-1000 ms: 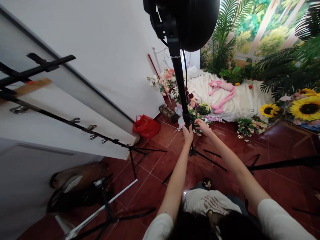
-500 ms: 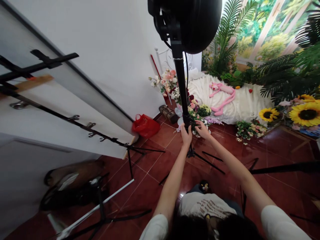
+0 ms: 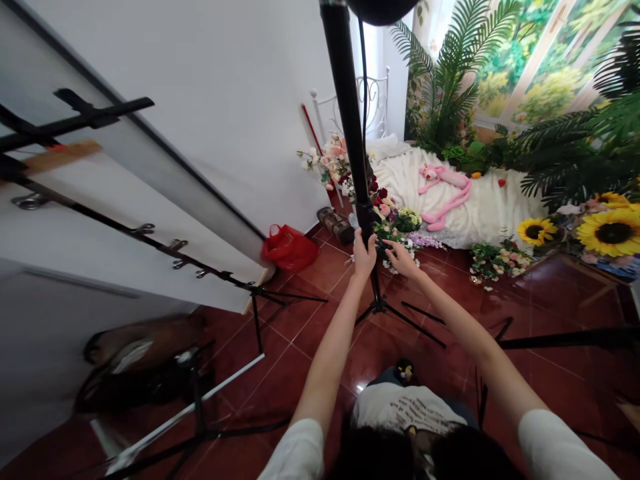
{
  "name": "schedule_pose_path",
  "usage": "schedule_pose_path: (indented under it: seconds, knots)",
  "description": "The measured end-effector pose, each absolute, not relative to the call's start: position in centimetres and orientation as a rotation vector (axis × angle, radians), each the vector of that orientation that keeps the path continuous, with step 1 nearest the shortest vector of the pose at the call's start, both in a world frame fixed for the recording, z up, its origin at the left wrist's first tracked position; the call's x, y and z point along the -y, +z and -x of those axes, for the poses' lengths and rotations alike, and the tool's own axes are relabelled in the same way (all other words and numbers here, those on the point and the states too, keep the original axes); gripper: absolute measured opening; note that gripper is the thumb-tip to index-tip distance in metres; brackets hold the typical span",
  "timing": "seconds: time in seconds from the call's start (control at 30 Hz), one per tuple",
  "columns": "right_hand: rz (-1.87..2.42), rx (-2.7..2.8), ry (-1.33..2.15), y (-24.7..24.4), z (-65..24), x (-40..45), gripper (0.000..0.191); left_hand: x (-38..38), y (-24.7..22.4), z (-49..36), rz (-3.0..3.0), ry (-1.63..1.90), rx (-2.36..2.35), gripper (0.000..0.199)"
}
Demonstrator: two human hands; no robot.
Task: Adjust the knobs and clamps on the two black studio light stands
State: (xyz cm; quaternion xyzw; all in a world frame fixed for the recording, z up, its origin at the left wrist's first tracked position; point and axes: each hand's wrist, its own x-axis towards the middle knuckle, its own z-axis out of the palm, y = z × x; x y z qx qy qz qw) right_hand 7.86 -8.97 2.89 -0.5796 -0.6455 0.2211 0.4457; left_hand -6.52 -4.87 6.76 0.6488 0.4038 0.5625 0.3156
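Note:
A black light stand [image 3: 350, 120] rises in front of me, leaning a little left toward the top. The lower edge of its black lamp head [image 3: 384, 8] shows at the top of the view; the rest is cut off. My left hand [image 3: 365, 255] is wrapped round the pole just below a thick collar [image 3: 367, 215]. On the right side of the pole, the fingers of my right hand [image 3: 403, 260] are bent around a small dark knob [image 3: 381, 248], partly hidden by them. A thin black cable [image 3: 364, 80] hangs beside the pole. The stand's legs spread on the floor.
A backdrop stand with clips [image 3: 145, 229] runs along the left, near a red bag [image 3: 290, 248]. Behind are a white-draped bed [image 3: 495, 210] with a pink plush toy [image 3: 453, 179], flowers and palms. More stand legs [image 3: 565, 338] cross the red tiled floor.
The lamp head has gone up, mostly out of view, and more pole shows below it. My left hand has shifted slightly left and the right hand stays beside the collar.

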Motion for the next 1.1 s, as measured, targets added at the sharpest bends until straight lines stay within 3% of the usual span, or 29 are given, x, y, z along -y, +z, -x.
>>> schedule_pose_path:
  seconds: [0.43,1.1]
  knots:
    - [1.421,1.662,0.517,3.5,-7.9,8.7,0.039,3.4,12.2,5.6,-1.710,1.621,-0.880,0.048]
    - [1.683,1.743,0.524,3.9,-8.1,5.9,0.040,3.5,13.3,5.9,-1.745,1.578,-0.849,0.046]
